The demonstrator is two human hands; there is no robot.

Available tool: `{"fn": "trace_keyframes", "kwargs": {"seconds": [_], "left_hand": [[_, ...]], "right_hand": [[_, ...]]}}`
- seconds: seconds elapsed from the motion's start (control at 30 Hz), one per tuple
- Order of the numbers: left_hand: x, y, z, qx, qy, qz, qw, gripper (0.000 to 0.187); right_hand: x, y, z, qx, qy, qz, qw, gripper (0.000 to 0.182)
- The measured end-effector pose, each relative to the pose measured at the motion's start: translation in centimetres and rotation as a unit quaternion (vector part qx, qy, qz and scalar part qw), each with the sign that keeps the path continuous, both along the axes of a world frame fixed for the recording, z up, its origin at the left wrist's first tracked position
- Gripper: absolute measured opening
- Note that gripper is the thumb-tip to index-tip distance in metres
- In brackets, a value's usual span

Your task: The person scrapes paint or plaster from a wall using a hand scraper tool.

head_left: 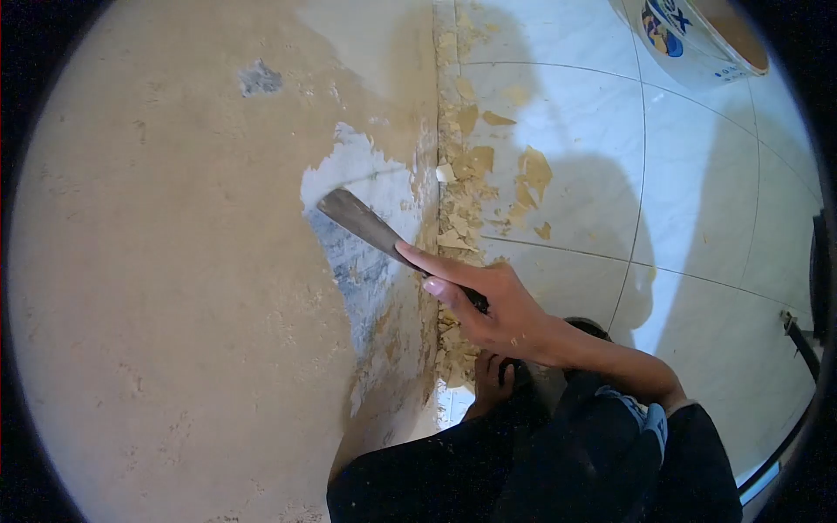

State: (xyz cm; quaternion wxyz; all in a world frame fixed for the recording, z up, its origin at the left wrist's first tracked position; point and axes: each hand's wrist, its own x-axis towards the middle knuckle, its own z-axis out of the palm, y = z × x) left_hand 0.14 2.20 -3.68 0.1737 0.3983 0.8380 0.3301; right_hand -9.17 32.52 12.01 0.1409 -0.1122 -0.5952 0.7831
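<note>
Head view: wall point(200, 261) with a bare patch point(353, 161), tiled floor point(697, 174) beside it; right hand point(501, 309) has its grip closed round the scraper point(364, 225) handle, index finger along the metal, left hand out of frame. Risk: too steep an angle or too hard a push could gouge the patch; a slip could bark knuckles. Blade runs up-left from the grip, tip at the patch's left edge, contact unclear.

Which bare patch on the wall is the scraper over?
The large white and grey patch, nearer the floor; the scraper in your right hand overlaps it. The small grey patch sits apart.
</note>
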Motion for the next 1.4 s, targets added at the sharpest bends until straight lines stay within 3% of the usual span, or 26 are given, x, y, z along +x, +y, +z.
{"fn": "trace_keyframes", "kwargs": {"seconds": [0.1,0.27,0.33,0.37,0.47,0.5,0.53,0.63,0.7,0.8,0.9,1.1,1.2,1.27,1.4], "left_hand": [[0.8,-0.2,1.6,-0.063,-0.039,0.001,0.997,0.031],[-1.5,1.4,0.6,-0.033,-0.028,0.004,0.999,0.028],[-0.3,1.1,0.9,-0.039,-0.034,0.015,0.999,0.028],[0.3,0.5,1.3,-0.045,-0.037,0.018,0.998,0.028],[0.3,-0.1,0.6,-0.039,-0.029,0.000,0.999,0.033],[0.6,-0.7,-0.2,-0.049,0.002,0.003,0.999,0.036],[0.6,-1.5,-1.5,-0.045,0.005,0.004,0.999,0.036],[-0.1,-0.1,-0.5,-0.040,-0.040,-0.002,0.998,0.035],[0.0,-0.1,0.8,-0.041,-0.070,-0.007,0.997,0.035],[-2.0,1.0,0.0,-0.025,-0.037,-0.010,0.999,0.033],[-0.5,0.2,-0.6,-0.026,-0.023,0.001,0.999,0.031],[0.9,-0.9,-0.7,-0.025,0.018,0.009,0.999,0.027],[1.1,-1.3,-1.0,-0.023,0.039,0.020,0.999,0.025],[1.1,-0.6,0.3,-0.033,-0.013,0.017,0.999,0.026],[0.1,0.2,1.0,-0.024,-0.044,0.011,0.999,0.029]], "right_hand": [[-2.8,2.2,1.0,0.009,-0.046,-0.026,0.999,0.049],[0.0,-0.5,0.6,-0.010,-0.003,0.027,1.000,0.043],[-0.1,-0.3,0.8,0.042,0.019,-0.033,0.998,0.048],[-1.1,1.5,1.6,0.012,-0.038,0.001,0.999,0.047],[-1.9,2.0,2.3,0.033,-0.044,0.001,0.998,0.046],[-1.5,0.1,1.7,0.022,0.049,-0.055,0.997,0.045],[-0.4,-0.6,1.1,0.025,0.053,-0.054,0.997,0.045],[0.2,0.2,2.0,-0.028,-0.001,0.028,0.999,0.045],[-2.4,3.0,3.7,0.053,-0.113,0.035,0.992,0.042],[0.6,-0.1,2.6,-0.031,-0.054,0.042,0.997,0.042],[1.2,-0.1,2.5,0.005,-0.048,0.039,0.998,0.042],[1.9,-0.4,3.0,-0.057,-0.042,0.018,0.997,0.042],[0.2,-0.3,2.5,-0.002,-0.051,-0.013,0.999,0.042],[-0.5,0.9,3.4,0.039,-0.122,-0.007,0.992,0.043],[-0.3,0.7,3.9,-0.017,-0.045,-0.014,0.999,0.040]]}}
